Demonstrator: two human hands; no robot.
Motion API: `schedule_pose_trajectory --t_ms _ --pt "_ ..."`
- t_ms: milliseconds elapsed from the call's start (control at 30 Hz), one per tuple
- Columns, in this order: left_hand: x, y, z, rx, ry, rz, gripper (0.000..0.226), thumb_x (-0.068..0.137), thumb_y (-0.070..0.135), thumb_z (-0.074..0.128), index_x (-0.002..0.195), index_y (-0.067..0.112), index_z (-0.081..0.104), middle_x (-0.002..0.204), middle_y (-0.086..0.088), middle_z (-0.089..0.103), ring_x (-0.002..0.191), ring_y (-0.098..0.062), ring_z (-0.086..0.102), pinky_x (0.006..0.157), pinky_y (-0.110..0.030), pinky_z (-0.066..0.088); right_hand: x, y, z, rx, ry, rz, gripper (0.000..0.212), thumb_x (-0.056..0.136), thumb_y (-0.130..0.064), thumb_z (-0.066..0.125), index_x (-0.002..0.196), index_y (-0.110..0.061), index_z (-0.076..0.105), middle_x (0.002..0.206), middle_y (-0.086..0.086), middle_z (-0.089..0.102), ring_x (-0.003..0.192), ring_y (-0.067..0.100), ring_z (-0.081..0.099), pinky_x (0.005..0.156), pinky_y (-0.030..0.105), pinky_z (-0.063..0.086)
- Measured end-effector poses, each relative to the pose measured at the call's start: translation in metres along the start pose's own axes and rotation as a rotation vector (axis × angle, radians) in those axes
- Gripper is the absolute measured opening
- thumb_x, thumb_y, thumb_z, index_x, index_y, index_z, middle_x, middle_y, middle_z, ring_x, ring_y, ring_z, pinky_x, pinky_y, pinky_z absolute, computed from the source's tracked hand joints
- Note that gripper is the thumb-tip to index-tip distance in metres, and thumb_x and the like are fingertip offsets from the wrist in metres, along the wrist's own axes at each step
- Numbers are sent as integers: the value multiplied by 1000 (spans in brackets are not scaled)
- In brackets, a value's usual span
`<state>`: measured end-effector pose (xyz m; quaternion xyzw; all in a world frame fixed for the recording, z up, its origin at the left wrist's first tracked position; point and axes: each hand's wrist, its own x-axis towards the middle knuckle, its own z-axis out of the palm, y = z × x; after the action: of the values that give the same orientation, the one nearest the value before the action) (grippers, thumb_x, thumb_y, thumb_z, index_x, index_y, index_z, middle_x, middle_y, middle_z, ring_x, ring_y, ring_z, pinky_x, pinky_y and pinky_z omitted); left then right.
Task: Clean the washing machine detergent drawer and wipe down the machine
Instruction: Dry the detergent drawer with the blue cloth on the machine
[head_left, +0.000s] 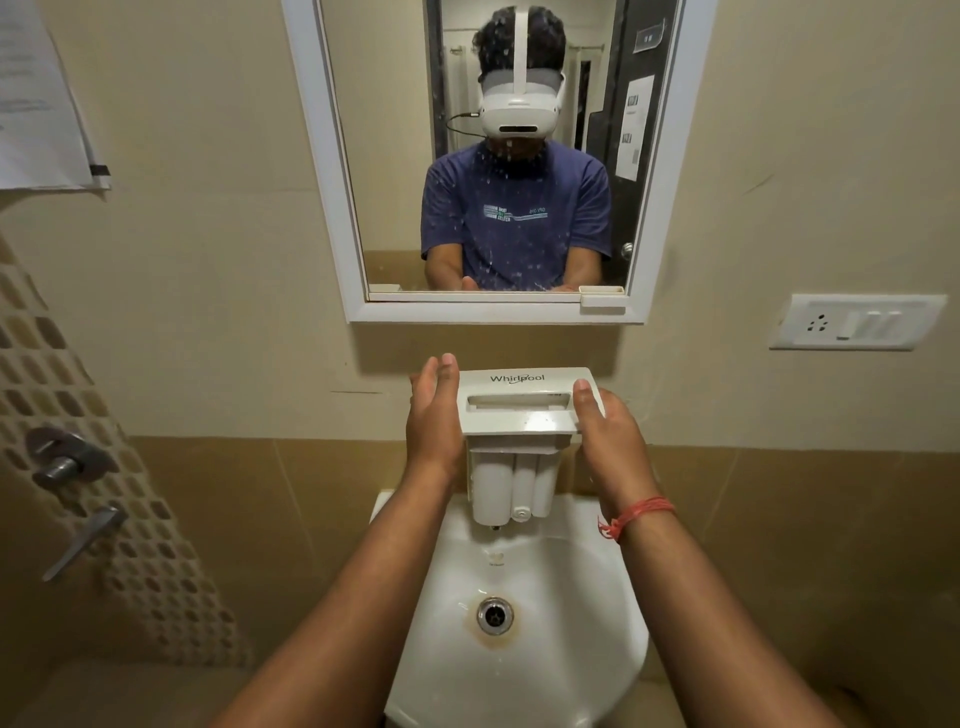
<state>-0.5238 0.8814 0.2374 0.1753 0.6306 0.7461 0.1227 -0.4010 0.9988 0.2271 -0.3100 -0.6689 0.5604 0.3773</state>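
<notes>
A white Whirlpool detergent drawer is held upright above the white sink, its front panel on top facing me and its compartments hanging down toward the basin. My left hand presses against the panel's left end with fingers straight and pointing up. My right hand grips the panel's right end, thumb laid over the front face. A red thread is tied round my right wrist. The washing machine is not in view.
A white-framed mirror hangs on the beige wall above the sink and shows a person in a blue shirt. A metal tap valve and lever sit on the tiled wall at left. A switch and socket plate is at right.
</notes>
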Motion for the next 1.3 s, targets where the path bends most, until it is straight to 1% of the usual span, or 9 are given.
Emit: schedule_pose_trajectory --t_ms 167,467,567,700,867,967,1067,1200,1300 --pt "-1 -4 -1 7 -17 -39 88 71 83 44 146 38 40 159 12 30 145 -11 30 121 -43 24 3 3 1 10 2 7 40 99 -52 43 115 -22 64 108 -5 69 102 13 64 78 28 48" --pt "7 -1 -4 -39 -50 -33 67 93 64 47 150 29 37 157 12 34 137 -6 37 109 -26 28 5 12 5 -12 26 1 43 97 -57 43 118 -24 62 117 -4 66 107 13 62 94 35 49" --pt "9 -4 -6 -22 -56 -46 77 85 72 47 150 32 37 157 13 32 139 -8 36 114 -30 27 6 14 7 -3 36 12 43 97 -56 44 119 -23 62 114 -5 67 106 12 62 91 33 49" --pt "14 -7 -9 -25 -67 -44 62 95 63 44 149 31 38 148 16 40 125 -5 43 100 -26 31 5 12 12 12 33 26 42 98 -54 45 118 -22 63 111 -5 68 104 12 63 82 29 48" --pt "20 -11 -15 -30 -77 -92 84 76 78 47 148 36 39 159 13 30 143 -10 32 120 -39 24 2 11 19 16 42 23 40 99 -51 45 117 -21 63 109 -6 68 102 10 63 76 24 45" --pt "22 -15 -23 -48 -106 -115 68 90 67 49 148 33 40 151 15 40 134 -6 40 110 -29 29 -2 18 24 7 53 22 34 101 -47 44 115 -23 63 106 -10 67 98 3 61 75 21 45" --pt "21 -24 -33 -50 -145 -161 58 96 55 49 148 30 41 138 13 49 122 -6 47 98 -24 33 -7 32 29 39 53 73 29 102 -41 45 115 -24 65 109 -9 69 104 11 64 88 33 52" --pt "13 -41 -50 9 -197 -218 77 78 66 59 146 34 42 146 11 47 132 -12 46 114 -38 35 -25 44 36 210 35 182 25 104 -24 46 122 -22 63 114 -3 70 100 8 67 83 27 54" --pt "6 -53 -62 20 -229 -275 76 78 61 62 146 35 41 150 11 43 136 -11 42 117 -40 32 -39 56 40 211 26 208 28 103 -22 48 128 -20 60 119 -2 69 105 11 67 82 26 53"
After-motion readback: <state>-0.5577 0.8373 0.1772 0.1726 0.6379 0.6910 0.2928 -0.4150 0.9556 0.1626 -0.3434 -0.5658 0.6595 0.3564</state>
